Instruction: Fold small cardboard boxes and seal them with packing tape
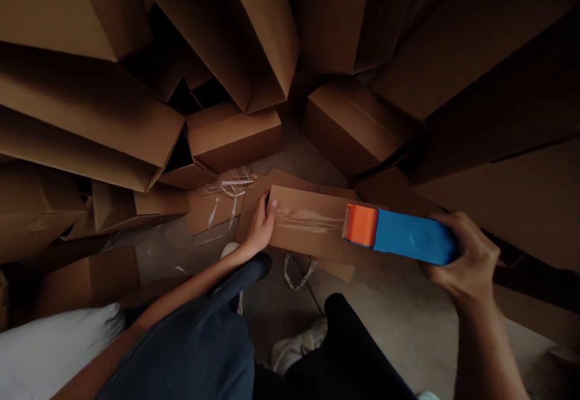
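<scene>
A brown cardboard box [312, 244] lies in front of me, with a strip of clear, wrinkled tape [308, 219] along its upper face. My left hand [261, 226] grips the left end of this box, thumb on the edge; its other fingers are mostly hidden. In my right hand [473, 255] is a blue tape dispenser [408, 237] with an orange front [361, 225]. The dispenser's toothed edge is over the box at the right end of the tape strip. Whether it touches the cardboard I cannot tell.
Tall cardboard boxes [263, 31] stand around the far side, with smaller boxes [235, 137] below them. Flattened cardboard [215, 209] and loose plastic strapping [233, 191] lie on the concrete floor [403, 303]. A white sack [58, 345] is at lower left.
</scene>
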`<state>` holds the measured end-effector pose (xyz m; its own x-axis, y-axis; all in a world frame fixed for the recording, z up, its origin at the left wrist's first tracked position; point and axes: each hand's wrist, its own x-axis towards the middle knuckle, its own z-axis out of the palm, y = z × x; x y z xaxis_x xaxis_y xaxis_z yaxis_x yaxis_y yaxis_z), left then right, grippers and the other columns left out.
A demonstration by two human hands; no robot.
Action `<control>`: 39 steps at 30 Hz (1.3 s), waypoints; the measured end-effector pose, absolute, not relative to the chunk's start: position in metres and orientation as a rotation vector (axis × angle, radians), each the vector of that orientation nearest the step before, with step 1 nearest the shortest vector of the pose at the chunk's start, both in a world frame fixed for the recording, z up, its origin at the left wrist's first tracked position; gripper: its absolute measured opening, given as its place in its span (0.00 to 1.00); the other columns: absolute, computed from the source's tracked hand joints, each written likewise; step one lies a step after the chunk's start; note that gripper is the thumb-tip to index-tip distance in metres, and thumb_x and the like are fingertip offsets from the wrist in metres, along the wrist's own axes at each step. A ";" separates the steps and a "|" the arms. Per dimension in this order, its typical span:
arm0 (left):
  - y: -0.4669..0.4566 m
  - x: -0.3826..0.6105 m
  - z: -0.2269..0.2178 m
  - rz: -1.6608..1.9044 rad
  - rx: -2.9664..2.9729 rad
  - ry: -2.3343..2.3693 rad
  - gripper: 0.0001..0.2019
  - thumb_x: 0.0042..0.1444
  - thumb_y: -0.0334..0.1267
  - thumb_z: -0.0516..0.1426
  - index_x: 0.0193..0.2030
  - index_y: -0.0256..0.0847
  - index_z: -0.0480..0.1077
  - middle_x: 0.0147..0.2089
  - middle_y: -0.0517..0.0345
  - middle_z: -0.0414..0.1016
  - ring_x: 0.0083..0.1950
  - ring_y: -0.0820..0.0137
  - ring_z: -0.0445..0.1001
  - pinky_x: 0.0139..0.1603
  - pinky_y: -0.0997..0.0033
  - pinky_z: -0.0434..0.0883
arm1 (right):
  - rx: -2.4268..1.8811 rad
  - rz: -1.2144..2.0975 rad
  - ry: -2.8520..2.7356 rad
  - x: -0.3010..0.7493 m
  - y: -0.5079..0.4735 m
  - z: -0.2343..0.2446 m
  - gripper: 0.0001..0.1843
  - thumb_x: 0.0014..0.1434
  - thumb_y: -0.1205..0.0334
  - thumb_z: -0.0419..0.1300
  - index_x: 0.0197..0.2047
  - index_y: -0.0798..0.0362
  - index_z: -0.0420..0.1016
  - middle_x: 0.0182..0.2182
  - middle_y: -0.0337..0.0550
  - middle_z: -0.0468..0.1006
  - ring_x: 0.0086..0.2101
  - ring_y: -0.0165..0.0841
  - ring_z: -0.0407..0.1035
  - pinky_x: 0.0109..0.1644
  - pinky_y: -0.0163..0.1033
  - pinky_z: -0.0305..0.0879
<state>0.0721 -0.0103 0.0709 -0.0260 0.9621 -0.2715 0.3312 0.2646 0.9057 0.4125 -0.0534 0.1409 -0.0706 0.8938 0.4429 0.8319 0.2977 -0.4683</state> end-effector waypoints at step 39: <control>-0.008 0.074 0.078 0.733 1.224 1.479 0.37 0.48 0.50 0.68 0.62 0.41 0.61 0.57 0.46 0.73 0.57 0.55 0.73 0.59 0.51 0.69 | -1.640 -0.003 -2.094 0.412 -0.080 0.135 0.24 0.47 0.65 0.56 0.50 0.52 0.69 0.33 0.42 0.68 0.31 0.37 0.69 0.32 0.37 0.65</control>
